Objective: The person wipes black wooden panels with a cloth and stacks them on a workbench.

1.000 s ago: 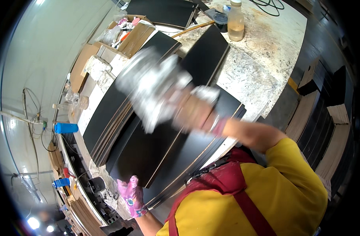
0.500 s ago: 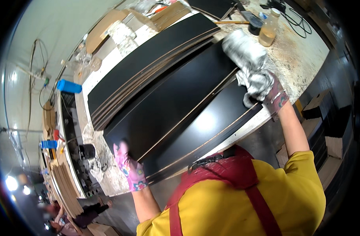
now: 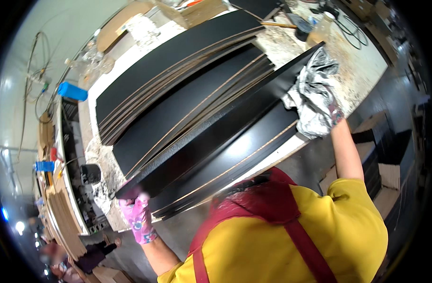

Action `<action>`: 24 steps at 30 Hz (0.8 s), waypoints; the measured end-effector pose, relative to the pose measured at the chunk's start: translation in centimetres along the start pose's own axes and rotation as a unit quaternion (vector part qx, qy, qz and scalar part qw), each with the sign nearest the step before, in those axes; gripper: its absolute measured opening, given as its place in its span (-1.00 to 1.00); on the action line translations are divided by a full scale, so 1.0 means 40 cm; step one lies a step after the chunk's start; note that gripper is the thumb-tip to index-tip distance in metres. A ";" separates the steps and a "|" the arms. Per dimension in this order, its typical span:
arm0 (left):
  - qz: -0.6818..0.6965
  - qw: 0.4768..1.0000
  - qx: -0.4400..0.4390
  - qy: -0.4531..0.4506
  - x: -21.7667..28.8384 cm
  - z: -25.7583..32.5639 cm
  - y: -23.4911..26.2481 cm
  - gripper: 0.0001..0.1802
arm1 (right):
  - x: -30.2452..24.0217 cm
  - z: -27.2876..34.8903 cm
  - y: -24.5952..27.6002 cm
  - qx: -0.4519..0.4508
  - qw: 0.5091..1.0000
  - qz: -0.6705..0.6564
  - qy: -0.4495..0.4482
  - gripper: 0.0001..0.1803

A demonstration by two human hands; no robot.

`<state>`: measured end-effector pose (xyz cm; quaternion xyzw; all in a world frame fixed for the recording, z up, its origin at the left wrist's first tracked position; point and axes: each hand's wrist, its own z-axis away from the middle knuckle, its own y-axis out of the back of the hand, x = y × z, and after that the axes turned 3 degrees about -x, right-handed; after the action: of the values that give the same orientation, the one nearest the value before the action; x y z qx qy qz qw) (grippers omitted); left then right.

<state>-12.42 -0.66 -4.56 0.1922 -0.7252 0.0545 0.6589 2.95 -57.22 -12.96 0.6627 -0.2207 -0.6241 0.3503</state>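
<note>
A long black board (image 3: 225, 125) with a tan edge is tilted up off the stack, one long edge raised. My left hand (image 3: 136, 213), in a pink patterned glove, grips its near-left end. My right hand (image 3: 320, 111) holds a crumpled grey-white rag (image 3: 315, 89) against the board's far-right end and grips there. Under it lie more black boards (image 3: 244, 160) stacked flat on the speckled worktable (image 3: 357, 70).
A second stack of black boards (image 3: 178, 52) lies further back. A bottle (image 3: 321, 29), a cup and cables sit at the table's far right end. Cardboard pieces (image 3: 117, 33) lie at the back, a blue roll (image 3: 72, 91) at left. Dark boards stand on the floor at right.
The rag hand moved from the middle of the board to its far-right end. Both hands have now tipped the top board up off the stack.
</note>
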 end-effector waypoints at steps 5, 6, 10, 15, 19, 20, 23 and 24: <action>0.011 0.977 -0.179 -0.118 0.099 -0.048 -0.041 -0.70 | 0.058 0.080 0.018 -0.046 0.980 -0.166 -0.095 -0.66; 0.014 0.969 -0.209 -0.128 0.126 -0.060 -0.045 -0.69 | 0.083 0.111 0.038 -0.039 0.967 -0.218 -0.127 -0.67; -0.106 0.910 -0.267 -0.298 0.226 -0.083 -0.086 -0.76 | 0.185 0.294 0.164 0.126 0.856 -0.461 -0.195 -0.67; -0.367 0.778 -0.296 -0.414 0.291 -0.088 -0.121 -0.77 | -0.037 0.339 0.225 0.407 0.780 -0.467 -0.090 -0.65; -0.385 0.685 -0.350 -0.509 0.283 -0.076 -0.156 -0.76 | -0.442 0.193 0.002 0.218 0.933 -0.287 0.004 -0.63; -0.424 0.655 -0.362 -0.509 0.285 -0.076 -0.154 -0.74 | -0.497 0.171 -0.079 0.172 0.963 -0.088 0.188 -0.62; -0.484 0.676 -0.309 -0.462 0.265 -0.037 -0.084 -0.65 | -0.595 0.119 -0.225 0.041 0.918 0.013 0.395 -0.58; -0.489 0.631 -0.340 -0.497 0.226 -0.058 -0.083 -0.61 | -0.480 0.086 -0.236 0.078 0.921 0.066 0.377 -0.57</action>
<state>-9.61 -4.81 3.99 0.2794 -0.7094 -0.6300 0.1474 -4.15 -37.66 -6.93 0.8582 -0.1633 -0.2844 0.3949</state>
